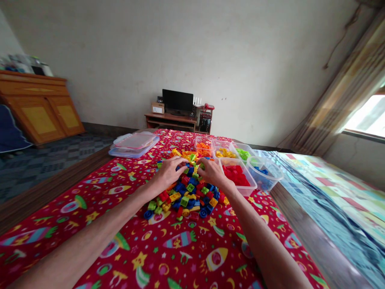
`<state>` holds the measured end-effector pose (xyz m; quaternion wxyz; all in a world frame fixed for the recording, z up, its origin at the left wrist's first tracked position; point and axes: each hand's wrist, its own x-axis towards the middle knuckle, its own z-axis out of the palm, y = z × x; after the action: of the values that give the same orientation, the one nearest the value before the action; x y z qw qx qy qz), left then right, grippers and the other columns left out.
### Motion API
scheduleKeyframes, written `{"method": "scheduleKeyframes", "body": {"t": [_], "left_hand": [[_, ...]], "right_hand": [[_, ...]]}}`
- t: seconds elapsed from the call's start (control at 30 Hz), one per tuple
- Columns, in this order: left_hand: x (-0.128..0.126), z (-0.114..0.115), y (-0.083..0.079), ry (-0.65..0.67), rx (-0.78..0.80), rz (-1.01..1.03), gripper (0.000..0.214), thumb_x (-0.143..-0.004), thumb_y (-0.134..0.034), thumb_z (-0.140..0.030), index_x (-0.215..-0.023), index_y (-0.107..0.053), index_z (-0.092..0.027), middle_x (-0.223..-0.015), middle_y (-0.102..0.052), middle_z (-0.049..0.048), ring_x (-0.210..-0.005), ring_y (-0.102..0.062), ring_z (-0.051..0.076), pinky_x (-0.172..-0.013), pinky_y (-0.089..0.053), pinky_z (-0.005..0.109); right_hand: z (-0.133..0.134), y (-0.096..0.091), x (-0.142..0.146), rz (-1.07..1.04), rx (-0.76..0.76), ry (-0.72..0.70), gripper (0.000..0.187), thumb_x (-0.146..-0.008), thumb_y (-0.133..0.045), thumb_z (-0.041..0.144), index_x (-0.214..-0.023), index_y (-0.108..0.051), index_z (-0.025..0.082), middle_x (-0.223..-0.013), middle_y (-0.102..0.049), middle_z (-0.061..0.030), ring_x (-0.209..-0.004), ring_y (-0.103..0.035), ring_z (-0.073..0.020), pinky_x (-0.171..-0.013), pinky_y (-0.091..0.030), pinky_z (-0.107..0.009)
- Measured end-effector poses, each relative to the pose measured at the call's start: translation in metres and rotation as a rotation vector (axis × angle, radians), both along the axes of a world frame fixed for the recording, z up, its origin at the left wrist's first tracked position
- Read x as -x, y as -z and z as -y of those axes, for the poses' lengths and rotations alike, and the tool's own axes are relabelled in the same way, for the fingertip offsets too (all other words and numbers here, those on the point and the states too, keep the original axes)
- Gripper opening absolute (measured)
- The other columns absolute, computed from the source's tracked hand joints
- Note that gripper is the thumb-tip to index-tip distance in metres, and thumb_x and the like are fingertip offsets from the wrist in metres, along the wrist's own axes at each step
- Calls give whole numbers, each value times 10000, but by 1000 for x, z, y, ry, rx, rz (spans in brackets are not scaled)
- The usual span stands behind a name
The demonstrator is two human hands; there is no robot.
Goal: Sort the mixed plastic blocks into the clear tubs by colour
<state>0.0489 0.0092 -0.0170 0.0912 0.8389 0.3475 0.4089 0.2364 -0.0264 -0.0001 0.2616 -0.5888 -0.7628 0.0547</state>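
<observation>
Head view, single frame.

- A pile of small plastic blocks (pixel 188 194) in blue, green, yellow, red and orange is seen on a red cloth (pixel 180 253) printed with rockets and stars.
- Left hand (pixel 170 170) is laid palm down on the far left part of the pile, fingers bent and close together, tips pressed among the blocks. Whether a block is pinched cannot be told.
- Right hand (pixel 214 172) is laid on the far right part of the pile, fingers curled toward the left hand. Its tips are hidden among the blocks, so a grip cannot be confirmed.
- The two sets of fingertips are nearly met over the top of the pile.
- Just right of the right hand, a clear tub of red blocks (pixel 239 178) is noted, with a tub of blue blocks (pixel 266 174) beside it.
- Behind these, tubs of orange (pixel 203 148), yellow (pixel 225 153) and green blocks (pixel 243 153) are lined up.
- Stacked clear lids (pixel 134 144) are set at the far left of the cloth, well apart from the pile.
</observation>
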Motion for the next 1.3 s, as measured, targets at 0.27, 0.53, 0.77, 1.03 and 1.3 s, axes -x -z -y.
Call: {"method": "scheduleKeyframes", "body": {"t": [0.27,0.53,0.77,1.03,1.3], "left_hand": [[-9,12,-6,100,471,512,523,-693,-666,-554,-1010,-628,-139,-934,-698,74,-884,-658,230,-810,-528,358],[-9,17,-7,100,661,655,684,-613,-734,-578,-1103,-577,-128,-849,-701,52,-766,-676,214,-726,-545,342],[-11,19,1,-70,461,347,468,-837,-511,-480,-1161,-614,-159,-1145,-671,114,-1097,-601,293,-912,-488,410],[-11,15,9,-75,412,395,437,-909,-417,-431,-1289,-494,-230,-1243,-617,90,-1161,-564,260,-953,-468,424],[-8,8,0,46,343,391,409,-931,-322,-361,-1263,-469,-173,-1081,-676,110,-988,-655,219,-867,-532,384]], "right_hand": [[5,-10,20,-624,167,-191,244,-785,-484,182,-987,-619,173,-529,-505,71,-485,-503,-85,-486,-396,-172],[14,-12,32,-702,221,-253,236,-823,-515,285,-998,-607,155,-593,-518,53,-503,-477,-77,-479,-404,-173],[10,-2,39,-483,242,-221,270,-778,-505,144,-1018,-627,133,-542,-488,70,-492,-459,-71,-474,-356,-161],[9,3,41,-448,81,-149,328,-766,-540,195,-1084,-618,170,-669,-603,26,-657,-563,-131,-612,-451,-214],[0,-4,20,-614,100,-96,326,-735,-523,216,-1051,-591,175,-530,-538,64,-478,-512,-98,-503,-429,-197]]}}
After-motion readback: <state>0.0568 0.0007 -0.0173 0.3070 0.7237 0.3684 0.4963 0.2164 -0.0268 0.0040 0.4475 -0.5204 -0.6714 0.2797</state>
